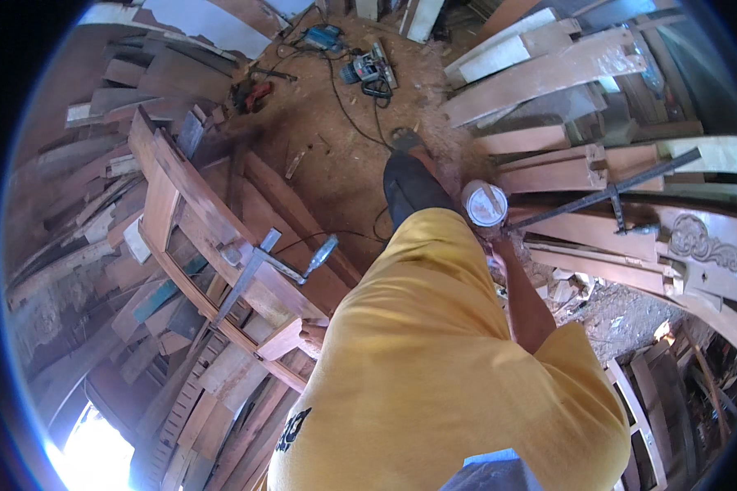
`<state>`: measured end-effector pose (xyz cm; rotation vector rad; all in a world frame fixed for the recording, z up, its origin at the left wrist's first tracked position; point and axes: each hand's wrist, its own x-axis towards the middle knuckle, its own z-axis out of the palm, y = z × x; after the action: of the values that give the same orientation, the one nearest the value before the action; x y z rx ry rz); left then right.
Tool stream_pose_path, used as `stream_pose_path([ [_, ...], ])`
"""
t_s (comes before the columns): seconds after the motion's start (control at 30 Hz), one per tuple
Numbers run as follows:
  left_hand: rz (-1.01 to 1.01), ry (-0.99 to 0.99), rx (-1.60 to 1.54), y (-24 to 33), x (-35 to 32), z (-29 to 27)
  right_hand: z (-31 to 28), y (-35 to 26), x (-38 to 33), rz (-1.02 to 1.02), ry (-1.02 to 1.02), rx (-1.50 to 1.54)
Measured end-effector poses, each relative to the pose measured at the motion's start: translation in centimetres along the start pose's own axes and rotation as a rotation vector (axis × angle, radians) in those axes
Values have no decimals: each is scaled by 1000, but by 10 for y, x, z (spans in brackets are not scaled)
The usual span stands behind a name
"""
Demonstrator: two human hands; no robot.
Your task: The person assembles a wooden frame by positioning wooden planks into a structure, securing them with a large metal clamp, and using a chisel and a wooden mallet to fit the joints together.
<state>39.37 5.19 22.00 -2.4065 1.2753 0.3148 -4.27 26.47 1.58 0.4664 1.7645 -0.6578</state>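
A long wooden frame (190,184) with raised side pieces runs from the upper left toward my body. Its near end is under my left hand (313,331), whose fingers curl over the wood; the rest of that hand is behind my yellow shirt. A bar clamp (250,282) sits across the frame, its screw handle (321,255) pointing right. My right hand (498,244) is low at my right side, closed round the end of a second, longer bar clamp (651,176). This clamp's bar reaches out to the right, with its sliding jaw (617,209) partway along.
A white-topped can (485,204) with a flat stick across it stands beside my right hand. Power tools (373,69) and cords lie on the dusty floor ahead. Stacked boards (540,78) line the right, with a carved panel (704,241); more wood (98,270) fills the left.
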Motion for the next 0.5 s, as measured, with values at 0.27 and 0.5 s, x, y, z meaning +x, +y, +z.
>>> stream_pose_path([
  [0.27, 52, -276, -82, 49, 16, -2, -20, -144, 122, -739, 327, -543],
  [0.5, -58, -558, -173, 104, 33, -45, 76, -480, 260, -865, 157, -650],
])
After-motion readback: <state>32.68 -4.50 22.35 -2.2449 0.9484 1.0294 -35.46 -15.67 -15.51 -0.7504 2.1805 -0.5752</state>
